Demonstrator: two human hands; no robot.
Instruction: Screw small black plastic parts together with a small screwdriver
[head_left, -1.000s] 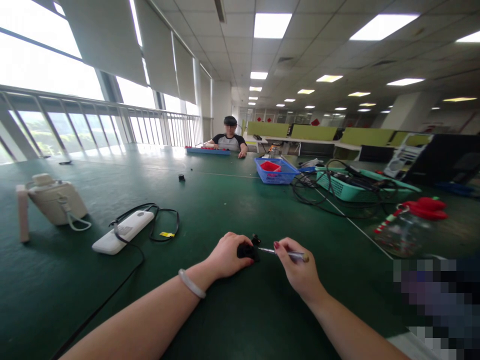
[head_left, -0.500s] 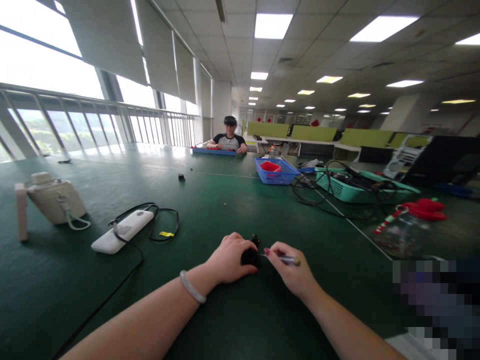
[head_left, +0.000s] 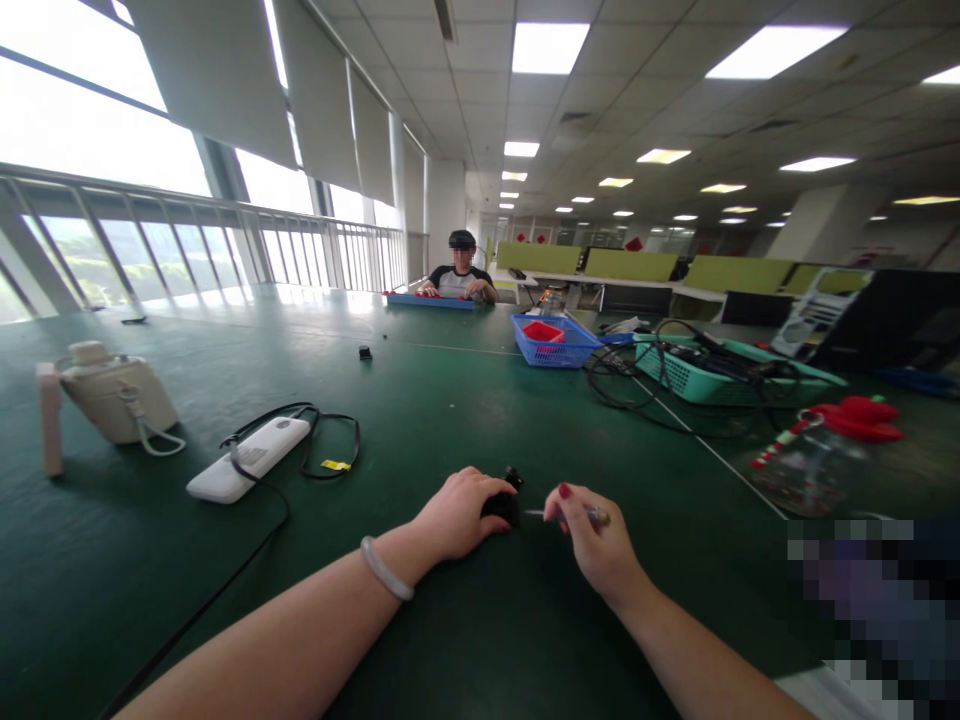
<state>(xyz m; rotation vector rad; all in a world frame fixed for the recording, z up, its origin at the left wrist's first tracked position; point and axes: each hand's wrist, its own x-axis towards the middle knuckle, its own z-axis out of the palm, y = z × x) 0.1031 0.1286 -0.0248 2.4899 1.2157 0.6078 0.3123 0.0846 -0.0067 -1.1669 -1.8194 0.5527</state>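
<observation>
My left hand [head_left: 463, 512] is closed around a small black part [head_left: 501, 508] on the green table, its fingers and thumb covering much of it. Just beyond the fingertips shows a small black piece [head_left: 514, 478]; whether it joins the held part I cannot tell. In my right hand [head_left: 592, 535] is a screwdriver [head_left: 600, 517], gripped between thumb and fingers. Its thin metal shaft points left at the black part, with the tip close to its right side; contact is too small to make out.
A white power bank [head_left: 251, 460] with a black cable and a beige bottle [head_left: 120, 400] stand left. Blue basket [head_left: 555, 350], green basket [head_left: 675, 378] and red-lidded jar [head_left: 817, 470] are right. Another person [head_left: 461, 270] sits across, behind a blue tray [head_left: 431, 302].
My right thumb has lifted and shifted on the screwdriver, and the hand has moved slightly right. The left hand keeps its hold on the black part. The view has shifted a little.
</observation>
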